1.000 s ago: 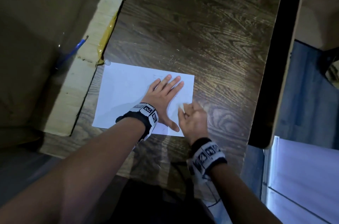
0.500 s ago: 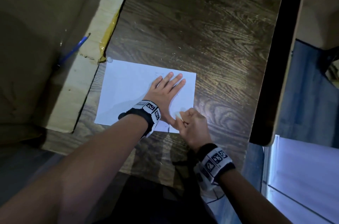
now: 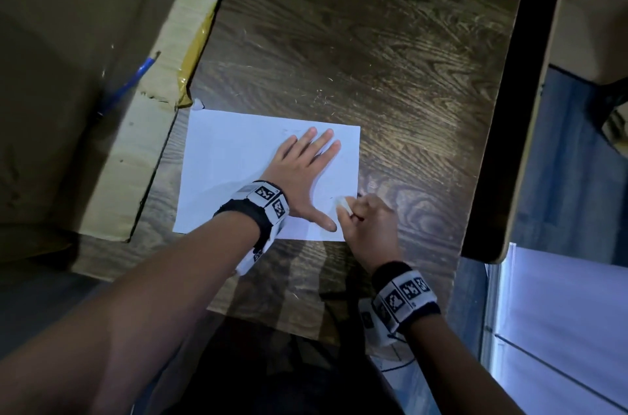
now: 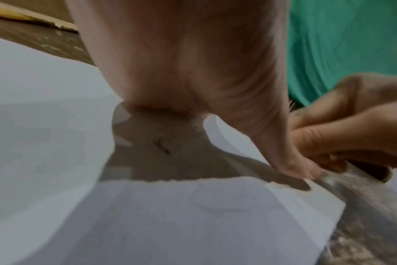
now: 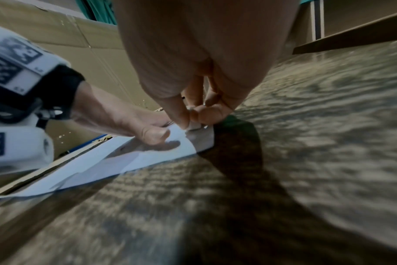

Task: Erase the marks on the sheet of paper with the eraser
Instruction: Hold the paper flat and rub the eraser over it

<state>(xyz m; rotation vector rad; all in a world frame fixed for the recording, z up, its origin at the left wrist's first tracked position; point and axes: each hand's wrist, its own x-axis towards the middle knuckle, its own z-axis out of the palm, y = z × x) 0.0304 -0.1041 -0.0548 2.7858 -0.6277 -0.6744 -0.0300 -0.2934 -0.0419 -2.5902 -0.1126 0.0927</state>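
Note:
A white sheet of paper (image 3: pixel 231 170) lies on the dark wooden table (image 3: pixel 373 57). My left hand (image 3: pixel 302 170) lies flat on the sheet with straight, spread fingers, thumb pointing toward the near right corner. My right hand (image 3: pixel 367 221) pinches a small white eraser (image 3: pixel 341 202) between thumb and fingers and presses it onto the paper near its right edge. In the right wrist view the eraser (image 5: pixel 194 125) touches the sheet (image 5: pixel 147 157) just past the left thumb. A faint dark mark (image 4: pixel 162 145) shows on the paper under the left palm's shadow.
A large cardboard box (image 3: pixel 85 91) stands against the table's left side, with a blue pen (image 3: pixel 136 78) on it. The table's right edge (image 3: pixel 492 142) drops to a gap, beyond which is another pale surface (image 3: pixel 560 312). Bare wood lies beyond the sheet.
My right hand with the eraser has shifted back and forth over the paper's right part, now a little nearer its right edge. The left hand stays flat on the sheet.

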